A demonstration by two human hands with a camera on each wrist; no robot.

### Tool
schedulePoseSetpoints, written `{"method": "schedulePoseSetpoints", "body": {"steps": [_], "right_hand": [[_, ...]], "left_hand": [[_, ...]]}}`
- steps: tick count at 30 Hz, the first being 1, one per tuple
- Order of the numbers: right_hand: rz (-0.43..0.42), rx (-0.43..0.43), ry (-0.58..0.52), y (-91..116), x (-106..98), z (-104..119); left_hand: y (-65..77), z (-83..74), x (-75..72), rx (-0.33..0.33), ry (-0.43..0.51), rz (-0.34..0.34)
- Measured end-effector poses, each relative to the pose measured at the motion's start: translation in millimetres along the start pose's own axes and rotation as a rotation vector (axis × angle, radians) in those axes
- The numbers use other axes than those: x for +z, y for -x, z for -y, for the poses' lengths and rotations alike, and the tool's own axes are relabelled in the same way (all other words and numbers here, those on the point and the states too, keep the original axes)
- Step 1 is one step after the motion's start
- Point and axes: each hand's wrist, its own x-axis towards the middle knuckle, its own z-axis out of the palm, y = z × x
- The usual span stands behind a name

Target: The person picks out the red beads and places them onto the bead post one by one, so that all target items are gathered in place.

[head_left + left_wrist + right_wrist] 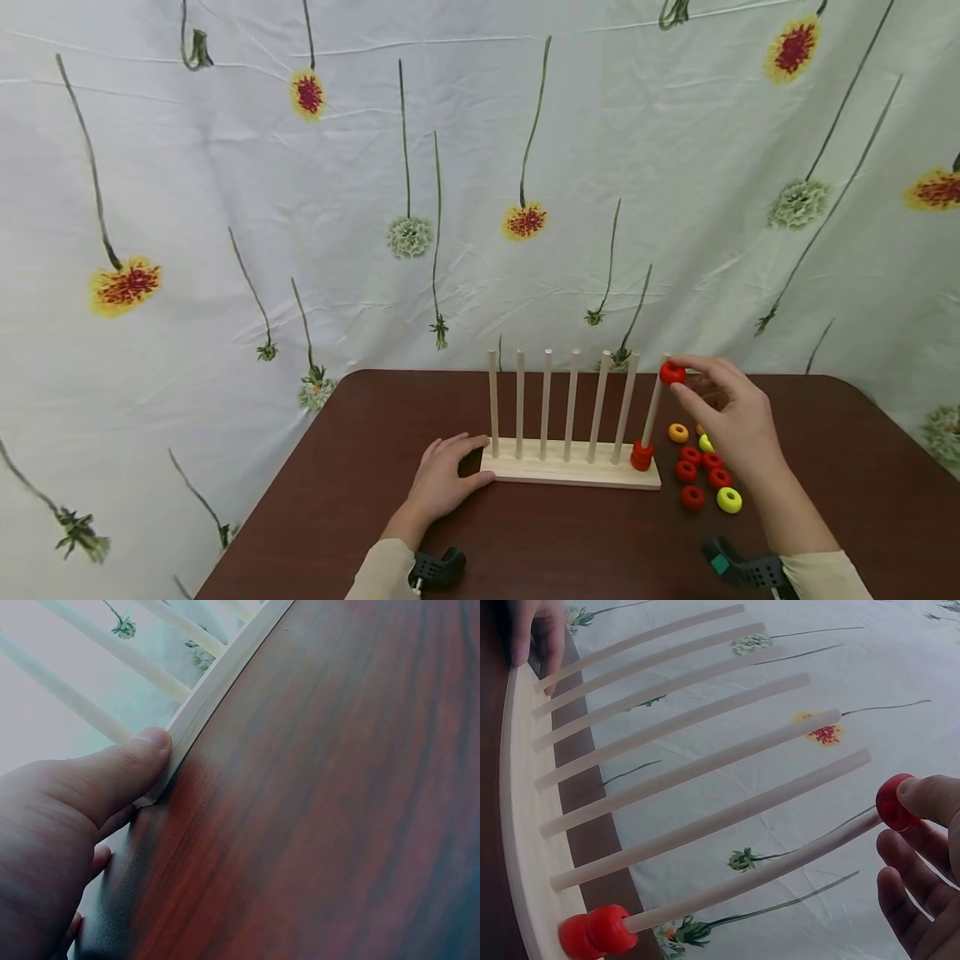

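A wooden peg stand [570,473] has a flat base and a row of several upright pegs. My left hand [444,479] grips the base's left end, thumb [154,741] along the front edge. Between thumb and forefinger, my right hand [738,417] pinches a red ring [672,372] at the top of the rightmost peg [652,410]. The right wrist view shows that held red ring [897,802] right at the peg's tip. Two stacked red rings [600,930] sit low on the same peg. The other pegs carry no rings.
To the right of the stand, several loose rings lie on the dark brown table [570,533]: red rings [686,471], a yellow ring [729,500] and an orange ring [678,432] among them. Some are partly behind my right hand. A flower-patterned cloth [450,183] hangs behind the table.
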Motion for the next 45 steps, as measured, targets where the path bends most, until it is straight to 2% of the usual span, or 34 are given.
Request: {"method": "schedulePoseSetpoints", "body": {"steps": [12, 21, 36, 45], "right_hand": [[-0.001, -0.016, -0.007, -16.1, -4.9, 14.2], [-0.022, -0.045, -0.087, -22.1, 4.4, 12.5], [-0.021, 0.028, -0.062, -25.3, 9.0, 14.2], [-0.024, 0.038, -0.061, -25.2, 9.6, 15.0]], "left_hand": [[1.7, 0.2, -2.5, 0.004, -0.007, -0.008], [2.4, 0.9, -1.9, -0.005, -0.005, 0.004], [-0.4, -0.5, -0.9, 0.007, 0.001, 0.002], [-0.5, 0.8, -1.7, -0.002, -0.004, 0.004]]}}
